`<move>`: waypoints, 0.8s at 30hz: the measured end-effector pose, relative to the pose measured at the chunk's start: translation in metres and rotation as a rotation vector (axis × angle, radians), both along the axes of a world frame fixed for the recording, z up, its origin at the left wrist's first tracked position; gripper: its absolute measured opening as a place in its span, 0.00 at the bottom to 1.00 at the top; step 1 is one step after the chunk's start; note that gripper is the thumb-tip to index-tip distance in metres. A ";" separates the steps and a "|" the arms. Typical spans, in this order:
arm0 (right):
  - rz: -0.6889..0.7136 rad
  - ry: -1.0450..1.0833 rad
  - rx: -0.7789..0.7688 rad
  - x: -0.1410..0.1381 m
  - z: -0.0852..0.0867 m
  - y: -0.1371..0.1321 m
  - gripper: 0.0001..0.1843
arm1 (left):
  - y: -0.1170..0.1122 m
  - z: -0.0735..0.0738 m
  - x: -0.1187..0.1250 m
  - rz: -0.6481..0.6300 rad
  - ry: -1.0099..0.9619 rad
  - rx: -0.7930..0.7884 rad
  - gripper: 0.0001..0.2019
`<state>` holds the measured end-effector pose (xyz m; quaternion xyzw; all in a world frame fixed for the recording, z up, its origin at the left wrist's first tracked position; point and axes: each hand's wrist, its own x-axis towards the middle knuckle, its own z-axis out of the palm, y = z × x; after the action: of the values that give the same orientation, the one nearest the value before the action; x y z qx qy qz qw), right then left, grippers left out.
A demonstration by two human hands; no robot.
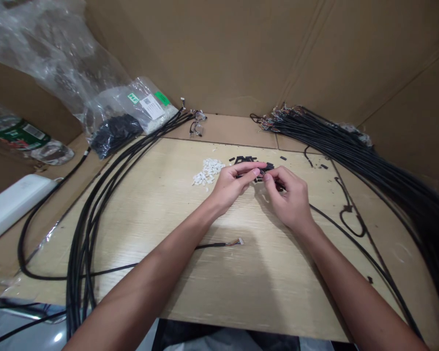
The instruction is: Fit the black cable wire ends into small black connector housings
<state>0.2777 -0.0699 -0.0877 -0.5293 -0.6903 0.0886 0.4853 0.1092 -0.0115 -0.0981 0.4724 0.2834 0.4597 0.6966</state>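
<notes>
Fingers of left hand (pixel 231 184) and right hand (pixel 287 195) meet, pinching a small black sleeve (pixel 260 171); black sleeves pile (pixel 247 160) just beyond, white connectors (pixel 208 171) left of them; finished cables (pixel 106 190) few, unfinished bundle (pixel 366 156) large

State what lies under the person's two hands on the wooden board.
Small black sleeves lie scattered under the left hand and right hand, with white plugs beside them. Whatever is directly beneath the palms is covered.

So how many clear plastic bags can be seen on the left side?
2. A large clear bag lies at the upper left; a smaller labelled bag lies right of it, beside the cables. Others may be hidden.
</notes>
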 end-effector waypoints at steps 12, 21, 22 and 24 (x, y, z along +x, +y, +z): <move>0.041 -0.044 -0.049 0.002 -0.001 0.001 0.12 | -0.002 0.002 0.000 0.040 0.036 0.028 0.17; 0.053 -0.076 -0.006 0.002 -0.002 0.002 0.11 | -0.003 0.004 -0.001 0.040 0.019 0.028 0.15; 0.055 -0.081 -0.004 0.002 -0.002 0.002 0.11 | -0.003 0.004 -0.001 0.039 0.018 0.027 0.16; 0.057 -0.090 -0.006 0.002 -0.001 0.002 0.12 | -0.003 0.003 0.000 0.033 0.020 0.020 0.17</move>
<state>0.2800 -0.0674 -0.0889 -0.5141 -0.7260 0.0805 0.4496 0.1088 -0.0141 -0.0948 0.4792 0.2933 0.4692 0.6813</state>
